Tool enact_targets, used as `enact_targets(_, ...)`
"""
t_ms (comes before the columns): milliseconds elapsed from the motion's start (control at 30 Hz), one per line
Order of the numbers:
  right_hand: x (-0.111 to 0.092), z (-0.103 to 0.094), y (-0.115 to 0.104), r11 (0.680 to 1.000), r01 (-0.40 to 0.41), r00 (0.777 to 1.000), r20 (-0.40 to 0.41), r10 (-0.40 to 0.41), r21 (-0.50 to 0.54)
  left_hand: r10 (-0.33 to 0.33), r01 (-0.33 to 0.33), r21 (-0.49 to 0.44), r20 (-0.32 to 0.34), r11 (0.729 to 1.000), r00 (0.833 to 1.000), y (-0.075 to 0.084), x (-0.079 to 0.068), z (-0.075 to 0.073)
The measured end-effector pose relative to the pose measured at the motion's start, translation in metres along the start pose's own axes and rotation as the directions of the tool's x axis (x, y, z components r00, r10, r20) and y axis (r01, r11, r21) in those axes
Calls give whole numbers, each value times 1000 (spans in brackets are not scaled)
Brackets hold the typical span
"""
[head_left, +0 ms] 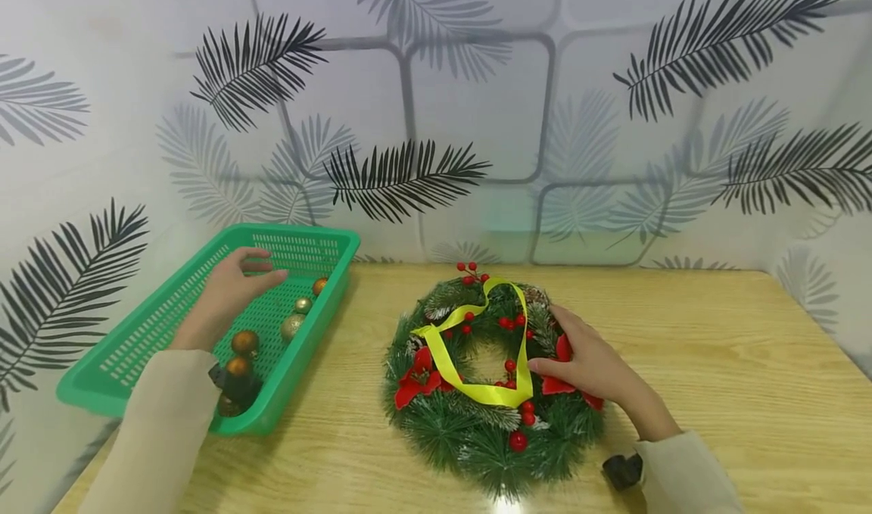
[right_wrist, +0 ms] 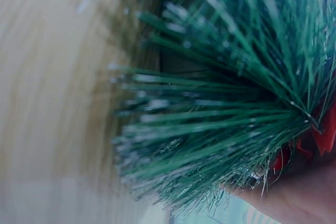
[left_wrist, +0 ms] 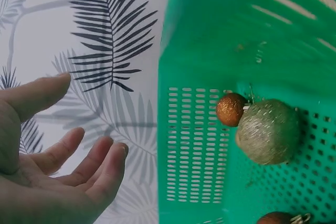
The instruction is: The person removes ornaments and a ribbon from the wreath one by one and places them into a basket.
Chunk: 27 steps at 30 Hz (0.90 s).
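Observation:
A green Christmas wreath lies on the table, decked with red berries, red flowers and pine cones. A yellow ribbon is draped in a loop across it. My right hand grips the wreath's right side, thumb on top near the ribbon; the right wrist view shows its green needles up close, with most of the hand out of sight. Above the green basket, my left hand hovers with loosely bent, parted fingers and nothing in them. Gold and orange-brown baubles, including a large gold one, lie inside the basket.
The basket stands at the left of the wood-grain table, close to the wall. Behind the table rises a wall covered with a feather-leaf pattern. Dark baubles sit in the basket's near corner.

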State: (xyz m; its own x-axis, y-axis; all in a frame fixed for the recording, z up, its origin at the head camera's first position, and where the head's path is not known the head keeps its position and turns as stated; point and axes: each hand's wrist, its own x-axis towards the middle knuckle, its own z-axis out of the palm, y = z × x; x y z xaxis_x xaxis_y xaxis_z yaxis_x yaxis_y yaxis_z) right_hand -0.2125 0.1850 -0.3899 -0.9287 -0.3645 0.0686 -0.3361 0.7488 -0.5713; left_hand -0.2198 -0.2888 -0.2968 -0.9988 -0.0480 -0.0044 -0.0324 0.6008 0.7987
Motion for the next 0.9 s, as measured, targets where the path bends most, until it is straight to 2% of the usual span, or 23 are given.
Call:
enact_targets(267, 0, 0, 1, 1000, 2, 1000, -1, -2, -5, 33, -33, 10, 16, 999, 999, 17, 1, 4)
enact_targets(500, 1, -1, 3, 1000, 18, 1000, -10, -18, -2, 71, -72, 18, 34, 997, 997, 39, 3, 10)
enact_targets(700, 3, 2, 6, 1000, 23, 1000, -9, -23, 1, 105, -108, 36, 72, 994, 992, 55, 4, 24)
enact_targets(900, 1, 1, 2, 1000, 22, 1000, -10, -22, 6, 171, -173, 14, 104, 985, 980, 72, 2, 42)
